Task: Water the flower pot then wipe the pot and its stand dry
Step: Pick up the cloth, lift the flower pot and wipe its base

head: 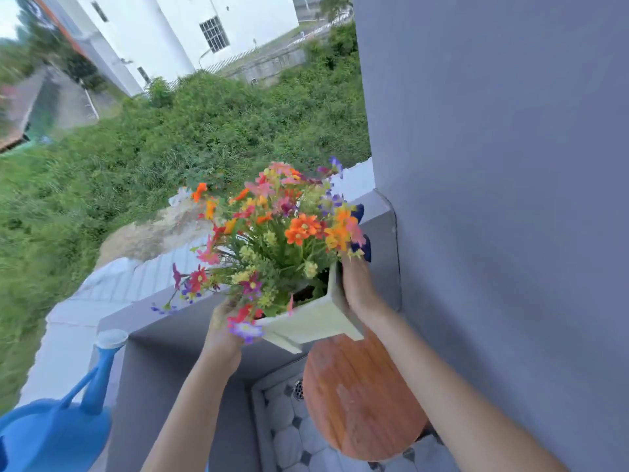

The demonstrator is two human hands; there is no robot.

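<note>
A square cream flower pot [313,321] full of orange, pink, purple and yellow flowers [279,233] is held up in the air, above the balcony's corner. My left hand [221,330] grips its left side, partly hidden by blossoms. My right hand [357,287] presses flat on its right side. Below the pot stands the round wooden stand [360,400], its top bare. A dark blue cloth [362,247] shows behind the flowers, on the ledge by the wall.
A blue watering can [58,424] with a white rose sits on the grey parapet ledge [143,318] at lower left. A grey wall [510,199] rises close on the right. The tiled floor [292,434] has a drain beside the stand. Beyond the ledge lies a drop to grass.
</note>
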